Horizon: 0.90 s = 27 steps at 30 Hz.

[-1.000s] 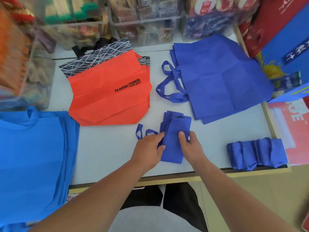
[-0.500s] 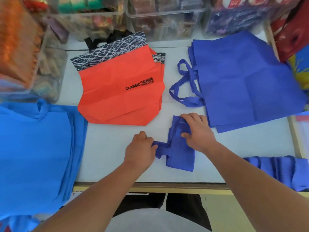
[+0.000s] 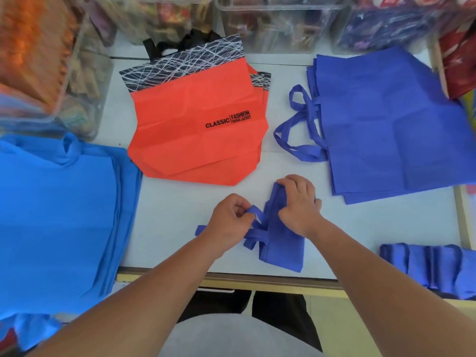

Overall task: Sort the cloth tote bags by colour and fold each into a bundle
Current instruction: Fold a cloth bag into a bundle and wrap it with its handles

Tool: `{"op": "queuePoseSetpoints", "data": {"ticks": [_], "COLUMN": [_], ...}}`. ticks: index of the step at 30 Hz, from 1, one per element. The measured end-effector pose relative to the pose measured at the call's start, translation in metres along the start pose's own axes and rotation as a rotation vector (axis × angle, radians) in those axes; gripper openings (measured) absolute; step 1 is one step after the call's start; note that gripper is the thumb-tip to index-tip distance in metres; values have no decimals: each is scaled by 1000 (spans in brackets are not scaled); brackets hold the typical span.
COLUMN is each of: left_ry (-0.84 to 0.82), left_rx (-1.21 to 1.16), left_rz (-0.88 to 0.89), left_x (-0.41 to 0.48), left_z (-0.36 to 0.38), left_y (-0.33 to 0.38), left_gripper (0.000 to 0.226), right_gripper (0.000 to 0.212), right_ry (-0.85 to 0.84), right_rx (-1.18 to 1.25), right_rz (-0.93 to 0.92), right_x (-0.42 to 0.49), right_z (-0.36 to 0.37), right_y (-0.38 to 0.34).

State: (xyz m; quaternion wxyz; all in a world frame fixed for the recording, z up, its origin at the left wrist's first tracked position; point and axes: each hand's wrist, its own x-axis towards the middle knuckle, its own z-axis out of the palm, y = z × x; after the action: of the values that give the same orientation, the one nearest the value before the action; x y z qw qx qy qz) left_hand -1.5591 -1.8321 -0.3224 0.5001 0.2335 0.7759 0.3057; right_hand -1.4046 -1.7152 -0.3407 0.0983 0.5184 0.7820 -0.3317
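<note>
Right now your left hand pinches a handle strap of the folded bag. The bag lies near the front edge of the counter, and your right hand curls over its upper end and pins the folds. The likeliest slip is the cloth springing open: it looks stiff and creased, so easing that right hand before the strap is wound round would probably let the layers fan out. A hard tug on the strap could also drag the bag toward you and over the edge. A second loop lies loose under your left wrist, and I judge it could end up trailing outside the bundle if you wrap only the one you hold. As for the count, there is one bag in work with two strap loops showing, and three flat piles sorted by colour. The light-blue pile is at your left, the orange pile is ahead, and the royal-blue pile is at your right. Each shows several layered edges, too close to count exactly. The finished bundles sit in one row at the right front, perhaps three or four, blurred and cut by the frame. Several clear bins line the back.
</note>
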Motion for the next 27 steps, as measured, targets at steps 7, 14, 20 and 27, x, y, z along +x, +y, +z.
{"op": "queuePoseSetpoints", "data": {"ticks": [7, 14, 20, 27], "left_ry": [-116, -165, -33, -344], "left_rx": [-81, 161, 601, 1124], "left_rz": [-136, -83, 497, 1114], "left_x": [-11, -24, -43, -60], "left_z": [-26, -86, -82, 16], "left_y": [-4, -20, -23, -30], "left_gripper": [43, 24, 40, 42], "right_gripper": [43, 33, 30, 24], "right_ry": [-22, 40, 205, 120], "right_rx": [55, -71, -110, -100], "right_rz": [36, 66, 93, 152], "right_x": [-6, -6, -3, 4], "right_z": [13, 25, 29, 17], "right_y": [-1, -9, -24, -23]}}
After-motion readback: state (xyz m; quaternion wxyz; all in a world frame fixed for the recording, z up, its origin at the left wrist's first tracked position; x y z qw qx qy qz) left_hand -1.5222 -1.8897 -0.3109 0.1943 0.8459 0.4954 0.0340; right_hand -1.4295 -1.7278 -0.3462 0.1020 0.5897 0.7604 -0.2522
